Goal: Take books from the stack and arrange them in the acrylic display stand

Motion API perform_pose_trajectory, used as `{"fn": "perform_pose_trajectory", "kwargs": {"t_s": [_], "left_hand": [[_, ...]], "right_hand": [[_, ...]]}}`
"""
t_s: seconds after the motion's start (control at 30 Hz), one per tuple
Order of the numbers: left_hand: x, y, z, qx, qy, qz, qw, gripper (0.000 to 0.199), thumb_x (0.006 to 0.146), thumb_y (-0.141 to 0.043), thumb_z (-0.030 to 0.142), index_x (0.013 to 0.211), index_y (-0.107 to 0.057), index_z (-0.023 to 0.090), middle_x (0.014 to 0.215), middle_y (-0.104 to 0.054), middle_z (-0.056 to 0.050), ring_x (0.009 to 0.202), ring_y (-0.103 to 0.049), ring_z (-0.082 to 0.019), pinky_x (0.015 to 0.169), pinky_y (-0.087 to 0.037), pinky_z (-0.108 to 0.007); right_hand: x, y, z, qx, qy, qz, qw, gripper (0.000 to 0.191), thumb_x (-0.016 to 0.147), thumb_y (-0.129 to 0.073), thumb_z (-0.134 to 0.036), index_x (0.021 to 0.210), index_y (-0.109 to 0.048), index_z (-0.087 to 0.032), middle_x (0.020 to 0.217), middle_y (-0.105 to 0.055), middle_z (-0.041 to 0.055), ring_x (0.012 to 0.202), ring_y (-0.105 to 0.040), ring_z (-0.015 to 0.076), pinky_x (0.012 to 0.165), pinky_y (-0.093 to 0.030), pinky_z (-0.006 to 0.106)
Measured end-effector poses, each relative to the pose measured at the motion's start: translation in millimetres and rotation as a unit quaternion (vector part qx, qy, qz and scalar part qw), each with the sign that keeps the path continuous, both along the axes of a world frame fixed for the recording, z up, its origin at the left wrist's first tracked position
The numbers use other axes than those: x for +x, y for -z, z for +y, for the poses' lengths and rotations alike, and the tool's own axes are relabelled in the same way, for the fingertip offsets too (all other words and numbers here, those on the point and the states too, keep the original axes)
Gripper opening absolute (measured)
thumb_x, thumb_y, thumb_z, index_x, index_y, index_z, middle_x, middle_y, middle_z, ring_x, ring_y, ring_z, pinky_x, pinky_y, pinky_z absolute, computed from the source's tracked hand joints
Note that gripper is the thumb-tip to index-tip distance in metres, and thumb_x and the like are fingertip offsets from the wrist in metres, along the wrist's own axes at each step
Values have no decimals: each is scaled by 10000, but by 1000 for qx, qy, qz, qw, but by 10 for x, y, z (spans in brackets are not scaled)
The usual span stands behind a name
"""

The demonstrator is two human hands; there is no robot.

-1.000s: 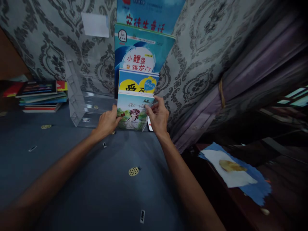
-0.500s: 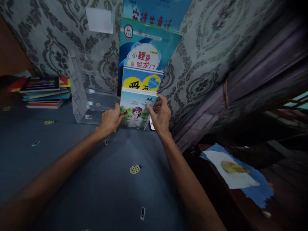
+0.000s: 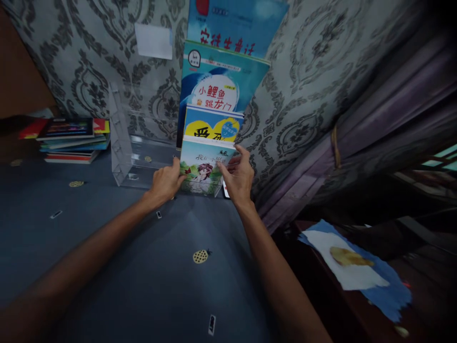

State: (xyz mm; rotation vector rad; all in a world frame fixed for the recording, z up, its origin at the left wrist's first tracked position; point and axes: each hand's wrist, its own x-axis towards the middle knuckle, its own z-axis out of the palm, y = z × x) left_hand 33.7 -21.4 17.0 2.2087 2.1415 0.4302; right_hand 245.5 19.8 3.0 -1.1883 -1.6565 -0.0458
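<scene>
A small book (image 3: 203, 166) with a drawn figure on its green and pale blue cover stands in the lowest front tier of a clear tiered rack (image 3: 119, 138). My left hand (image 3: 167, 181) grips its left edge, thumb on the front cover. At its right edge my right hand (image 3: 240, 175) holds it, thumb in front and fingers behind. Rising behind it are a yellow and blue book (image 3: 214, 127), a teal book (image 3: 224, 71) and a blue book (image 3: 237, 24). The rack's left part shows bare tiers.
A stack of books (image 3: 73, 138) lies left of the rack on the blue tablecloth (image 3: 117, 286). Behind is a patterned curtain (image 3: 296, 90), with a purple curtain (image 3: 342, 157) tied at right. A phone (image 3: 226, 190) partly shows behind my right hand. Blue and white cloths (image 3: 357, 267) lie at lower right.
The whole view has shifted, so things appear slightly lower and to the right. Both hands keep their places at the small book's sides.
</scene>
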Motion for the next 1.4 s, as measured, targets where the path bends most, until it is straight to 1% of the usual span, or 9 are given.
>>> {"fn": "perform_pose_trajectory", "kwargs": {"t_s": [0.13,0.27,0.37,0.47,0.57,0.8,1.0,1.2,1.4], "left_hand": [[-18,2,-5,0,9,-11,1000,468,987,-549,360,1371,-415,127,1105,-725,-195,1079,-697,-333,871,-524,-394],[-42,-4,-2,2,23,-14,1000,419,993,-529,371,1330,-443,137,1095,-728,-189,1058,-703,-328,857,-529,-393],[-68,-1,11,10,41,-14,999,380,1003,-492,397,1275,-481,133,1061,-733,-182,1021,-712,-322,825,-533,-377],[-83,-9,13,17,45,-13,999,361,1004,-477,411,1241,-501,140,1036,-741,-174,963,-723,-307,785,-537,-365],[-85,-40,-4,17,43,-10,999,352,1004,-472,408,1234,-506,143,1040,-744,-170,952,-723,-296,769,-534,-353],[-98,-127,-31,9,42,9,999,375,1017,-434,459,1198,-530,145,1046,-742,-170,994,-716,-304,782,-521,-347],[-149,-190,-32,17,46,-12,999,388,997,-476,476,1194,-538,147,1033,-741,-170,971,-717,-310,784,-523,-364],[-202,-256,-41,25,73,-42,996,384,977,-495,484,1158,-555,151,990,-746,-144,930,-715,-300,782,-527,-378],[-211,-281,-76,21,81,-25,996,386,958,-535,467,1185,-564,157,1005,-746,-154,934,-713,-310,784,-528,-389]], "right_hand": [[-15,-7,-4,3,10,7,1000,549,886,-617,-476,1342,-465,-210,874,-625,34,680,-626,206,648,-561,388],[-19,-24,-19,7,10,22,1000,523,877,-622,-483,1305,-502,-206,825,-614,13,668,-622,201,635,-545,364],[-17,-33,-33,3,4,36,999,525,858,-640,-468,1298,-514,-209,817,-604,3,667,-614,192,639,-537,353],[-10,-40,-46,-6,-7,50,999,531,839,-658,-441,1298,-518,-215,803,-597,-8,657,-601,180,638,-529,344],[-3,-48,-56,-13,-13,61,998,544,817,-677,-428,1292,-522,-211,805,-606,-7,646,-597,176,641,-526,342],[-8,-35,-77,-31,-8,73,997,597,784,-697,-422,1300,-516,-184,827,-621,15,670,-615,204,615,-532,347],[5,-16,-142,-34,-14,65,997,601,802,-688,-430,1319,-500,-187,848,-621,14,661,-603,191,593,-526,336],[37,-40,-238,-38,-28,60,997,559,818,-687,-421,1307,-506,-217,833,-615,-7,639,-597,165,577,-526,307],[38,-4,-346,-49,-41,74,995,570,831,-676,-440,1323,-489,-224,830,-612,-10,636,-609,170,536,-522,298]]}}
